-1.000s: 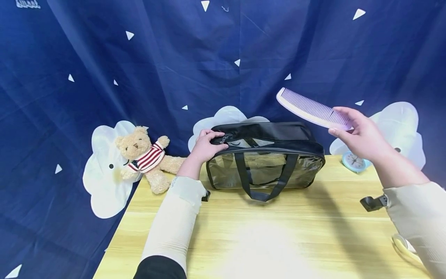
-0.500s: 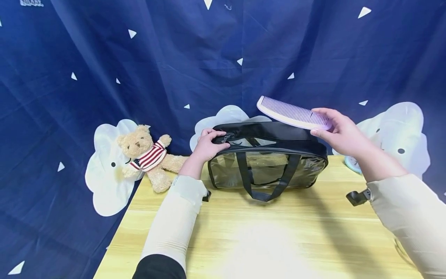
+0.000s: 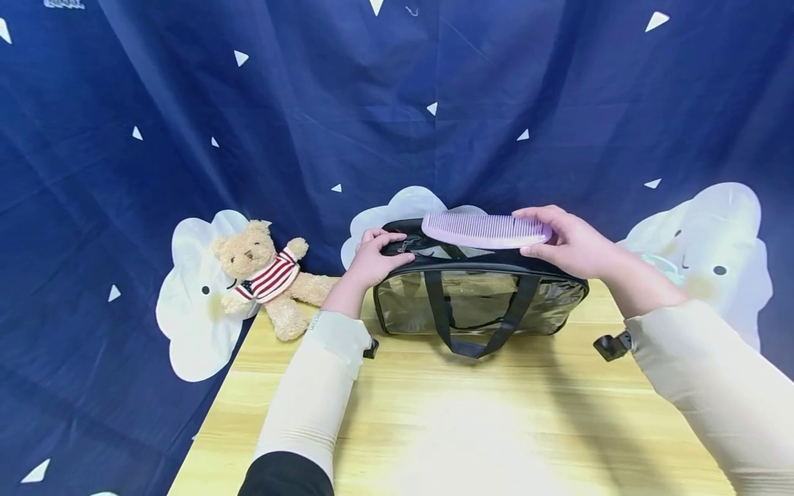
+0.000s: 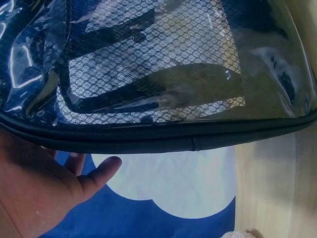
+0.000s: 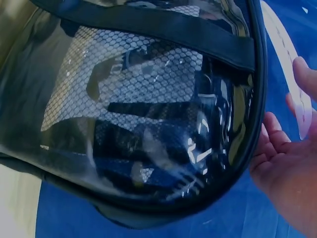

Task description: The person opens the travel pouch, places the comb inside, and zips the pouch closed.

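A black-trimmed clear bag (image 3: 406, 303) stands upright on the table, its top zip partly undone. At its left top end my left hand (image 3: 372, 258) rests thumb and index finger beside the zip, with a gap between them. In the left wrist view, fingers (image 4: 101, 174) of that hand extend loosely below the bag's edge. My right hand (image 3: 573, 241) pinches a lilac comb (image 3: 480, 231) by its right end. The comb lies nearly level over the bag's opening, teeth upward; contact with the bag cannot be told. In the right wrist view, part of the comb (image 5: 292, 64) shows behind the bag.
A teddy bear (image 3: 269, 275) in a striped top leans at the table's back left. Behind the bag hangs a blue curtain (image 3: 298, 89) with white clouds. A pale turquoise clock (image 3: 664, 265) is mostly hidden behind my right forearm. Wooden tabletop (image 3: 322, 427) extends in front.
My right hand has moved left and slightly down with the comb, from beyond the bag's right end to over its opening. The comb has turned from slanting to nearly level. My left hand stays put.
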`<move>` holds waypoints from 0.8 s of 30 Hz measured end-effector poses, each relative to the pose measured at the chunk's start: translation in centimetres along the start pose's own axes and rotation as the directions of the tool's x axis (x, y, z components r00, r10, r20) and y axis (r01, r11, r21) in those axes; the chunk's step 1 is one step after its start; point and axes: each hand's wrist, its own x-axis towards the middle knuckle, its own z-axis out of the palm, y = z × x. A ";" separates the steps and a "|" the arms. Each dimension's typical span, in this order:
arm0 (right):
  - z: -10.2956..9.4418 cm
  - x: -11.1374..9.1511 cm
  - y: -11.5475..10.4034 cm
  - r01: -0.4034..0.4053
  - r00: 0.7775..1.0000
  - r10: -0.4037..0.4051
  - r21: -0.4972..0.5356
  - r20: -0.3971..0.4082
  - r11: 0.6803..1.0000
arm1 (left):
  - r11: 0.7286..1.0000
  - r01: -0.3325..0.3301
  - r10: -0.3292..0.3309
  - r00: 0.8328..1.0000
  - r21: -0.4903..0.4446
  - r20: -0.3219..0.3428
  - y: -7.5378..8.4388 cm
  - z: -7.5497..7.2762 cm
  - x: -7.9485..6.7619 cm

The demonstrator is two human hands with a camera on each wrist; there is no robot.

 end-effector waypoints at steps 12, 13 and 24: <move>0.7 0.9 0.0 -0.231 0.961 0.228 -0.002 0.158 0.973 | 0.999 -0.009 0.008 1.000 -0.048 -0.003 -0.3 0.2 -0.2; 0.8 1.0 0.0 -0.232 0.961 0.229 0.000 0.152 0.973 | 0.999 -0.007 0.007 1.000 -0.051 -0.005 -0.3 0.2 -0.3; 3.6 3.5 -1.9 -0.196 0.980 0.190 0.141 0.052 0.970 | 0.999 0.002 -0.002 1.000 -0.052 -0.007 -0.4 0.3 -0.2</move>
